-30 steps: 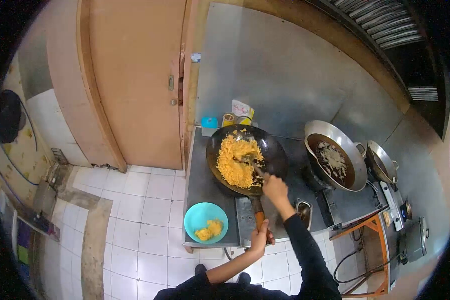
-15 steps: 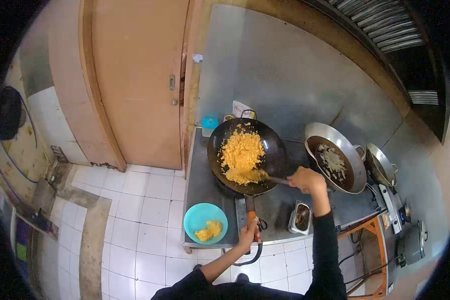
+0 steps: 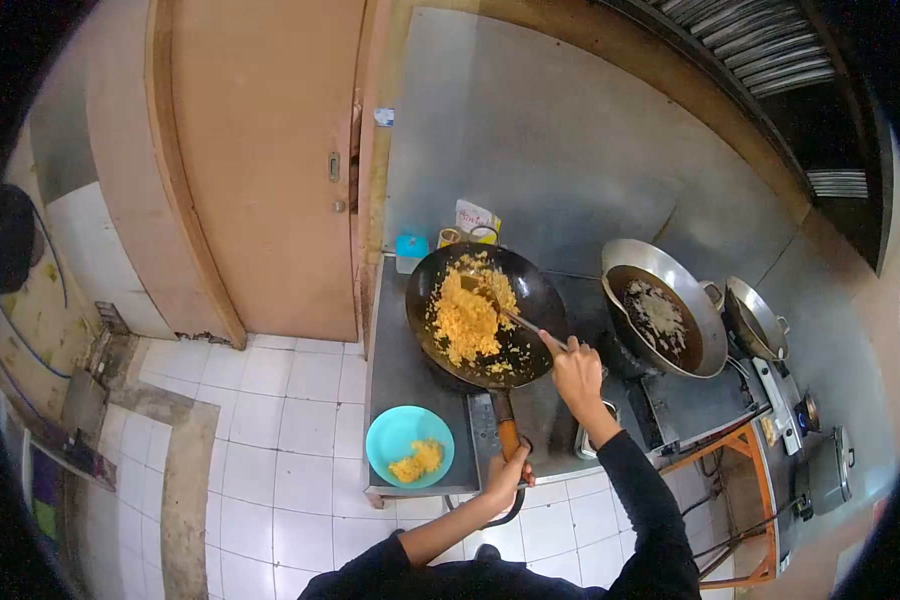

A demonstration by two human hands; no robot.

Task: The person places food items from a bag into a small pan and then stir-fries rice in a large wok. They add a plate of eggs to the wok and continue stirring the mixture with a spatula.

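A black wok [image 3: 547, 300] stands on the stove, holding orange-yellow fried rice [image 3: 467, 325]. My left hand [image 3: 507, 480] is closed around the lower end of its wooden handle. In my right hand [image 3: 578, 378] is a spatula [image 3: 527, 325] with a metal shaft, gripped over the wok's right side. The spatula's head lies in the upper part of the rice, partly covered by it. A turquoise bowl [image 3: 382, 440] with some yellow food [image 3: 417, 460] sits left of the handle. Beneath my right forearm, a small metal container [image 3: 585, 442] is mostly hidden.
Right of the wok, a large metal pan [image 3: 625, 255] holds dark oil with pale pieces frying. Another pan [image 3: 755, 318] stands farther right. Behind the wok are a blue-lidded tub [image 3: 410, 250] and a white packet [image 3: 477, 218]. A lidded pot [image 3: 825, 470] is at far right.
My right hand has moved left and slightly up; the spatula's head went from the rice's lower edge to its upper part. The rice is heaped differently. My left hand remains on the handle.
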